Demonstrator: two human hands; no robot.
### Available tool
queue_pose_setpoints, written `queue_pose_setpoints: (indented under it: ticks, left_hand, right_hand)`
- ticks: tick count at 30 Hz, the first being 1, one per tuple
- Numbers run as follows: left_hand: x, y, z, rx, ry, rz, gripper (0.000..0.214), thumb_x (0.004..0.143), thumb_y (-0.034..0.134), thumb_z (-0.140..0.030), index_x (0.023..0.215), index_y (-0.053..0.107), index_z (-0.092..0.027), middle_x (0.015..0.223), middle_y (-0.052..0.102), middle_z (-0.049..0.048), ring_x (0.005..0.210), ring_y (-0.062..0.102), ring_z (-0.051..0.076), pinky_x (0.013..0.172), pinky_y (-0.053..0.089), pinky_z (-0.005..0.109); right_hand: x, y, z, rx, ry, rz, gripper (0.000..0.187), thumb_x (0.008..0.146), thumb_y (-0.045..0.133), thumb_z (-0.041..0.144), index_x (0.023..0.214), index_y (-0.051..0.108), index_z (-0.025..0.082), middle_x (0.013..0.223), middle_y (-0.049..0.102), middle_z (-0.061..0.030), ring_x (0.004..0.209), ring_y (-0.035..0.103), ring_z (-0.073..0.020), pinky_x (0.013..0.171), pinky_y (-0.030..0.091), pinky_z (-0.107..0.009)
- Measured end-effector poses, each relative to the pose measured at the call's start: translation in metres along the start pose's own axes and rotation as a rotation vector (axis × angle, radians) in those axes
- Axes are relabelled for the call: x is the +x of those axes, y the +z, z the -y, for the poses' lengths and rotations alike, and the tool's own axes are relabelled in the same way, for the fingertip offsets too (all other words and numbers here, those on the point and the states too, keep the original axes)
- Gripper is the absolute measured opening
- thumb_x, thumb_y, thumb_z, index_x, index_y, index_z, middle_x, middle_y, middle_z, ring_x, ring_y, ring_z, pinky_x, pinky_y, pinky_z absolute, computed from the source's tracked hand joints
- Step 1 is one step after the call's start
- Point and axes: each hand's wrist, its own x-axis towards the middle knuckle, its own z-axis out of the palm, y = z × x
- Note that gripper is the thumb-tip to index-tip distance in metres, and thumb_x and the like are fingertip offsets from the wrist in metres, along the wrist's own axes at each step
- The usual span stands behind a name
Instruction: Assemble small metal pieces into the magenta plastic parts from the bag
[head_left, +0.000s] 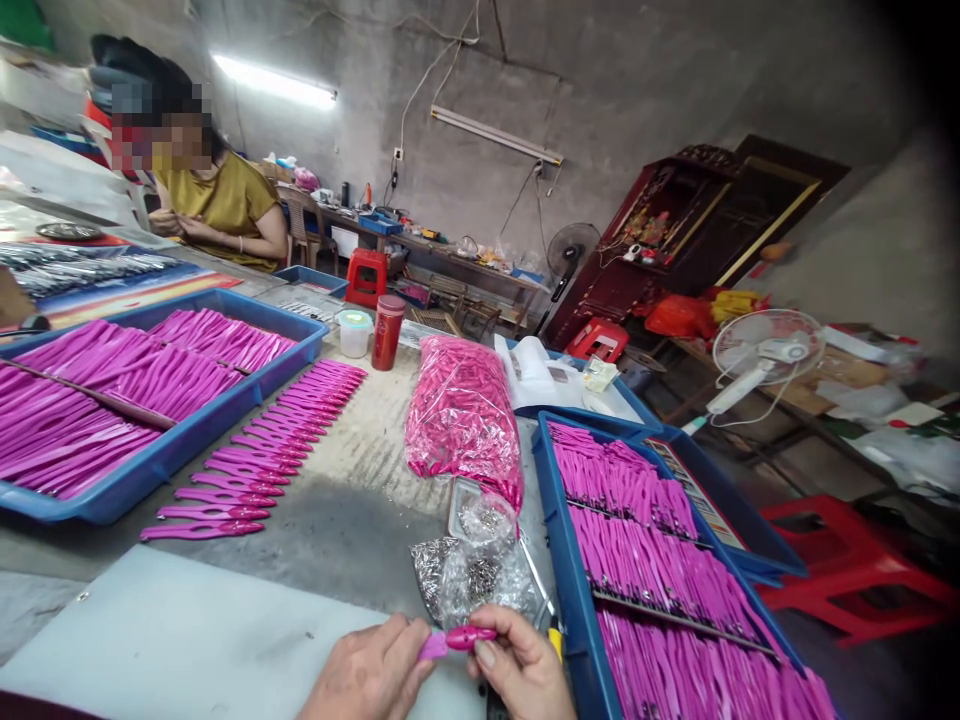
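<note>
Low in the middle, my left hand [375,662] is closed on a flat purple plastic handle [433,646], most of it hidden by my fingers. My right hand [517,668] pinches a glossy dark pink tapered piece [469,637] at the handle's end. The two parts meet between my hands; whether they are fixed together I cannot tell. Just beyond lie clear plastic bags [480,580] of small metal parts. Farther back sits a big clear bag [461,410] of dark pink pieces. A slanting row of purple handles with dark pink ends [247,465] lies to the left.
Blue trays of purple strips stand at left [135,490] and right [577,600]. A white board [187,640] lies in front of me. Beyond are a red cup [387,335] and a lidded tub [354,335]. A co-worker [225,205] sits at far left.
</note>
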Motion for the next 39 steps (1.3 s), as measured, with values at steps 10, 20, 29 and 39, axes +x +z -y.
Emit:
queue_pose_setpoints:
  ticks: [10,20,29,39]
  left_hand:
    - [0.001,-0.002,-0.001,-0.021,0.011,0.055,0.024,0.093,0.027,-0.023,0.080,0.047,-0.021,0.058,0.049,-0.0032,0.041,0.048,0.011,0.039,0.036,0.020]
    - [0.006,-0.008,-0.004,-0.101,-0.036,0.051,0.031,0.094,0.023,-0.027,0.075,0.047,-0.021,0.056,0.050,-0.0035,0.039,0.048,0.009,0.038,0.037,0.017]
    - [0.009,-0.020,-0.005,-0.149,-0.068,0.212,0.024,0.092,0.030,-0.024,0.080,0.050,-0.020,0.062,0.054,-0.0015,0.047,0.054,0.011,0.045,0.041,0.019]
    - [0.014,-0.024,-0.004,-0.247,-0.077,0.232,0.034,0.094,0.026,-0.031,0.073,0.050,-0.020,0.059,0.055,-0.0011,0.048,0.054,0.010,0.046,0.042,0.017]
  right_hand:
    - [-0.003,-0.004,0.001,-0.064,0.007,0.010,0.035,0.054,0.074,0.051,0.069,0.068,0.020,0.056,0.065,-0.0026,0.048,0.056,-0.0158,0.051,0.048,-0.029]
    - [-0.008,0.002,0.000,-0.070,-0.077,-0.035,0.031,0.056,0.073,0.051,0.067,0.071,0.023,0.059,0.063,-0.0012,0.048,0.056,-0.0140,0.048,0.046,-0.025]
    - [-0.009,-0.002,-0.013,-0.065,-0.070,-0.032,0.030,0.061,0.071,0.050,0.073,0.071,0.023,0.053,0.065,-0.0017,0.048,0.057,-0.0148,0.049,0.047,-0.025]
    - [-0.011,0.000,-0.010,-0.113,-0.214,-0.028,0.020,0.064,0.071,0.044,0.074,0.072,0.027,0.062,0.067,-0.0010,0.047,0.060,-0.0129,0.048,0.048,-0.022]
